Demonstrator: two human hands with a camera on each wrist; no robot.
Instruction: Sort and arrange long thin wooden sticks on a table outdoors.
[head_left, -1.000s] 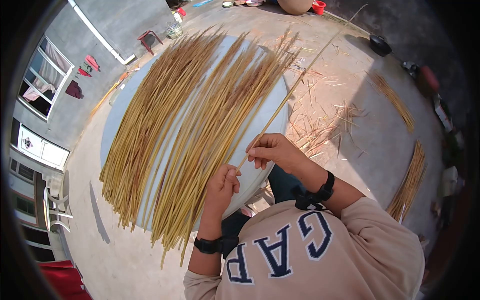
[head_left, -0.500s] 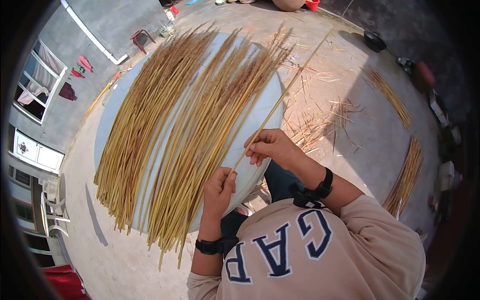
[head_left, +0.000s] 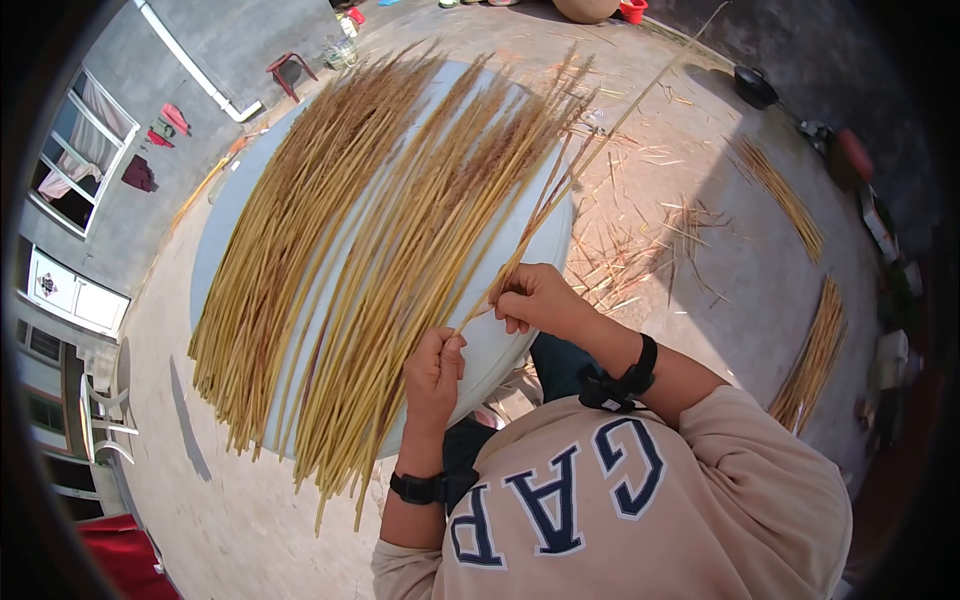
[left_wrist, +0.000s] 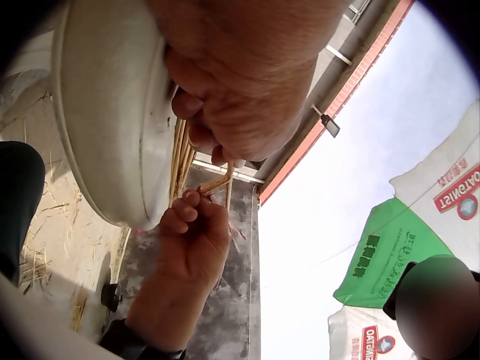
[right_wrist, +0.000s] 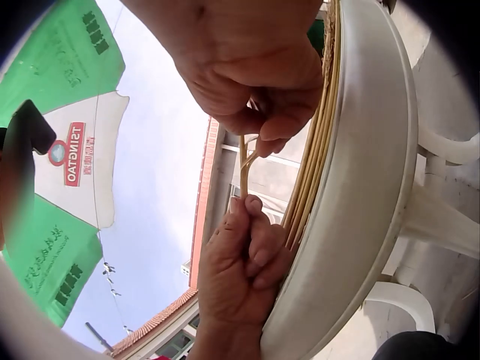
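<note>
Between both hands runs one long dry reed stalk (right_wrist: 244, 178), slanting up and away over the table's right edge. My left hand (head_left: 435, 370) pinches its lower end between thumb and curled fingers. A little farther up, my right hand (head_left: 535, 298) grips a loosened strip of the stalk's sheath (right_wrist: 253, 157), which splits off from the stem in the right wrist view. Brownish loose sheath (head_left: 548, 200) stands out beside the stem above the right hand. To the left, two broad spreads of feathery-topped stalks (head_left: 300, 240) lie on the round pale table (head_left: 560, 225).
Peeled scraps (head_left: 660, 235) litter the ground right of the table. Two stalk bundles (head_left: 812, 345) lie farther right on the concrete. A dark pan (head_left: 755, 88) sits by the far wall, and a dark red stool (head_left: 290, 72) stands behind the table.
Sheath has come away from the stalk and now sticks out beside it above the right hand. The right hand's fingers have curled tighter; the left hand keeps its hold.
</note>
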